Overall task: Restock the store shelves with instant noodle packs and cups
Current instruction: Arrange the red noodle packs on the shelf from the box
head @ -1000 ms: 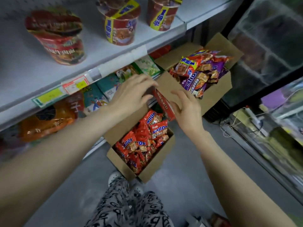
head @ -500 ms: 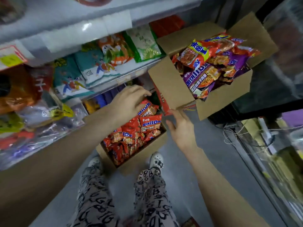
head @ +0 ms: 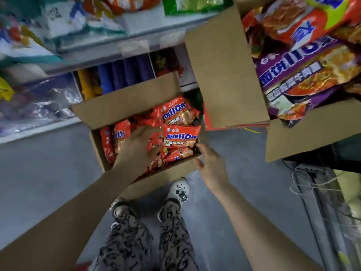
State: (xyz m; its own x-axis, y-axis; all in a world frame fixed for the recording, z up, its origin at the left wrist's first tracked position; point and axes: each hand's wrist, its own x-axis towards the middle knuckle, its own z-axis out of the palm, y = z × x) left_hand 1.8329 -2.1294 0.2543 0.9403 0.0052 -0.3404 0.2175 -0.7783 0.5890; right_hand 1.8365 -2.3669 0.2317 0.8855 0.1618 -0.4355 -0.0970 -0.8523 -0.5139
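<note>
Left hand (head: 136, 147) lay among packs (head: 180, 134) — grip hidden, couldn't tell; right hand (head: 212, 166) slack, empty, at box (head: 125, 106) corner. Slick packs could slip — spill.

Red noodle packs (head: 180, 133) heaped in open carton (head: 125, 106)

noodle packs (head: 180, 134): glossy plastic | box (head: 125, 106): matt cardboard | floor (head: 48, 163): smooth
</note>
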